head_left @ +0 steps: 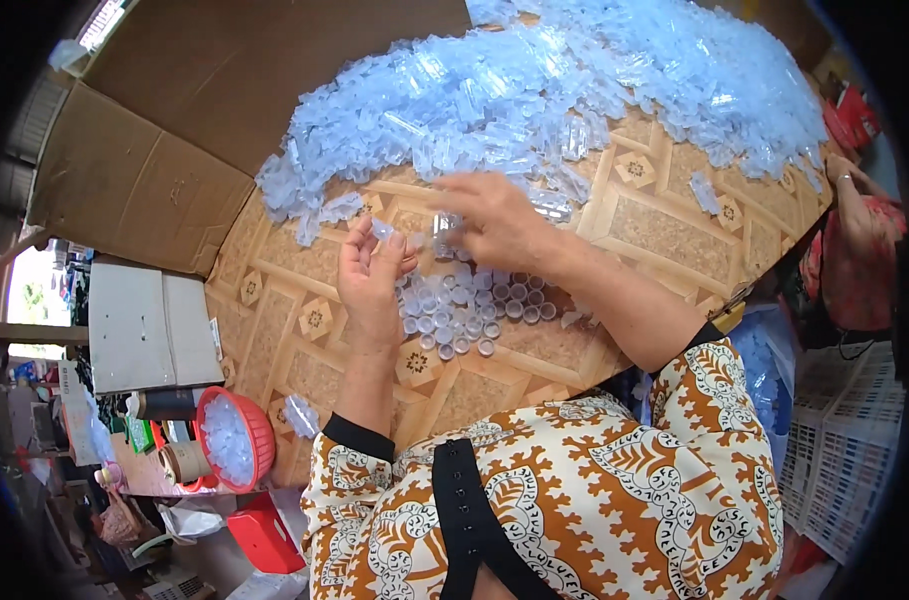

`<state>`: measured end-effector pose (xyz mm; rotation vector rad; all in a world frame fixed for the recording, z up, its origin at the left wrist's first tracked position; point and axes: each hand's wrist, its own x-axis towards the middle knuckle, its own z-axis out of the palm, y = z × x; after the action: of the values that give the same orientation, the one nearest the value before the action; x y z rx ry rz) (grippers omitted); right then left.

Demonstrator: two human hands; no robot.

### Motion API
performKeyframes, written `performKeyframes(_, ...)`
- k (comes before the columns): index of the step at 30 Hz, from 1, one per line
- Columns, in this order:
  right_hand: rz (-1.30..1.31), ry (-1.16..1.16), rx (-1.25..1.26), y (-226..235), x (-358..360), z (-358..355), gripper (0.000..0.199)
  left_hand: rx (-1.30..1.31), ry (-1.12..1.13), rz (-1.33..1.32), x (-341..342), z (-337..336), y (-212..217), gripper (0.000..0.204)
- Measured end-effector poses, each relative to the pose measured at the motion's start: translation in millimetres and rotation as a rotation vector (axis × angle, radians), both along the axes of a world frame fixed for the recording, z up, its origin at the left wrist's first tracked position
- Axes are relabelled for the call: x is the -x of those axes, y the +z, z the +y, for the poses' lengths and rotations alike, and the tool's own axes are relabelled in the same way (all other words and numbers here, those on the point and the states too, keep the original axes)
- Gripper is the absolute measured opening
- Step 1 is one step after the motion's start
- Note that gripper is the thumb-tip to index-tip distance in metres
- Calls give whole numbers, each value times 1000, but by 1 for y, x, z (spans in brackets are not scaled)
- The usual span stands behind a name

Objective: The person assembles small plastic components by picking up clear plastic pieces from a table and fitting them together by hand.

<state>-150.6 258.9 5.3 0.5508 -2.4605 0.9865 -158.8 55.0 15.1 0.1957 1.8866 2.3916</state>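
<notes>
Patterned worktop [669,235], tan wood-look, cardboard panels [204,80] standing at its far left. Left hand [369,285] is closed in a pinch — thumb against curled fingers, with a small translucent piece [382,229] at the tips. Right hand [499,225] is motion-blurred, fingers loosely bent and pointing left across the front of the person; can't tell whether it has hold of anything. Key relation: the pinched piece lies left of the right fingertips, near but apart, so the left hand owns it and the right reaches from the side. Its long axis is too small to call. A clear tubular piece [442,225] shows at the right fingers, long axis running roughly away from the body; held or just lying there, unclear. Small round caps [464,315] sit clustered nearer the body, right of the left wrist and below the right hand. Farther out, beyond both hands — big heap of clear plastic pieces [454,90], right hand nearer. Red basket [264,440] of translucent pieces stands at the left, nearer the left arm.
</notes>
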Motion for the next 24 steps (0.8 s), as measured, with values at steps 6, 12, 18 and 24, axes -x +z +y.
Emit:
performKeyframes(6, 154, -445, -268, -9, 35, 37, 44, -5, -38, 140, 4, 14, -17, 60)
performKeyframes(12, 263, -464, -302, -22, 42, 41, 25, -71, -61, 119, 1, 4, -16, 61)
performKeyframes(18, 269, -439, -101, -15, 39, 44, 18, -128, -151, 72, 5, -8, -20, 60)
performKeyframes(24, 134, -407, -252, -14, 35, 48, 28, -182, -178, 61, 2, -5, -17, 65)
